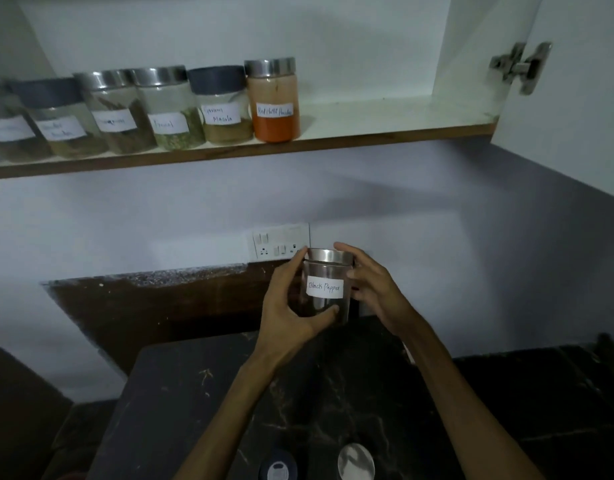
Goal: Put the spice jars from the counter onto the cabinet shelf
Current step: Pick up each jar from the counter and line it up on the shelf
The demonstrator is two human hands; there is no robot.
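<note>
On the cabinet shelf (385,114), a row of labelled jars stands upright side by side, filling the left and middle portion. The leftmost are blurred and their labels unreadable. Further along stand a fennel jar (170,109) holding green seed in its lower part, a masala jar (222,105) with a dark lid and a shallow layer of brown powder, and a red chilli powder jar (273,100), steel-lidded, about half full of orange-red powder. To the right of the chilli jar the shelf board lies bare as far as the cabinet wall. Below, in front of the wall socket plate (281,242), the black pepper jar (326,287) is held upright above the table (194,393), long axis vertical, label facing the onlooker, with dark contents low in the glass. The left hand (291,306) grips its left side, thumb curled under the label. The right hand (371,285) grips the right side, fingers (343,249) curled over the steel lid. Both hands are equally close to the jar. The free shelf space lies up and slightly right of the jar, so in my judgement the coming move is a straight lift with a small rightward shift. At the bottom edge, two more lids show on the table, one dark lid (277,467) and one steel lid (355,460); their contents are out of view.
</note>
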